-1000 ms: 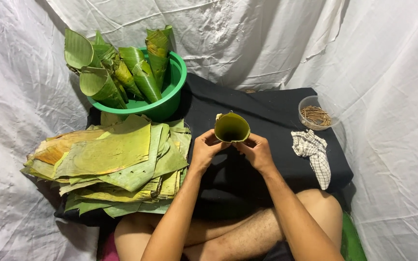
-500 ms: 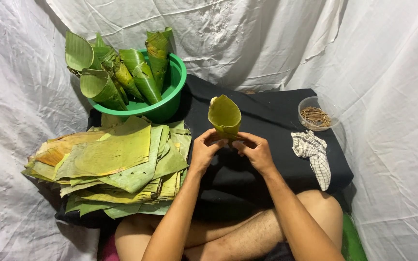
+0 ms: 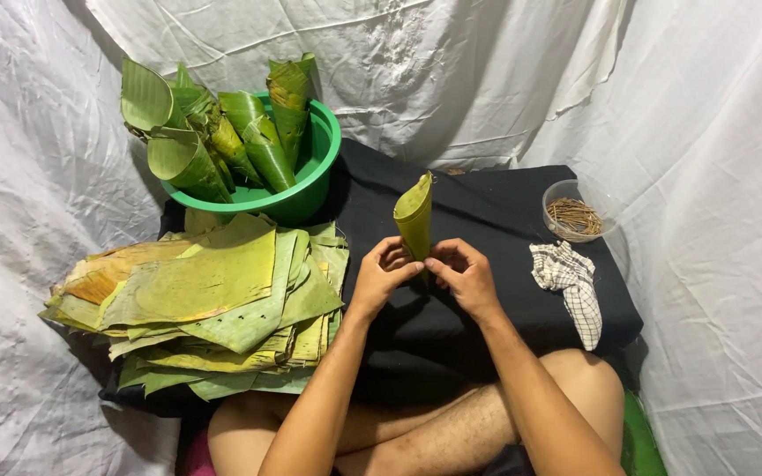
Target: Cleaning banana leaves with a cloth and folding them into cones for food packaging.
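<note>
Against white sheeting hung all round, a person sits cross-legged behind a black cloth spread on the floor. On its left side lies a broad stack of flat banana leaves, green going yellow and brown at the edges, their corners fanned out. Behind the stack stands a green basin holding several rolled leaf cones, mouths up and leaning outward.

Both forearms reach forward from the knees and meet over the middle of the cloth, elbows wide, wrists turned in toward each other. The left hand curls round the lower end of a cone, fingers bent and closed on it. The right hand pinches the same lower end from the other side, thumb and fingertips pressed together on the leaf. That cone stands nearly upright above the hands, narrow end down, its open mouth tilted slightly right.

Right of the hands lies a crumpled checked rag, and beyond it a small clear bowl of thin brown sticks.
</note>
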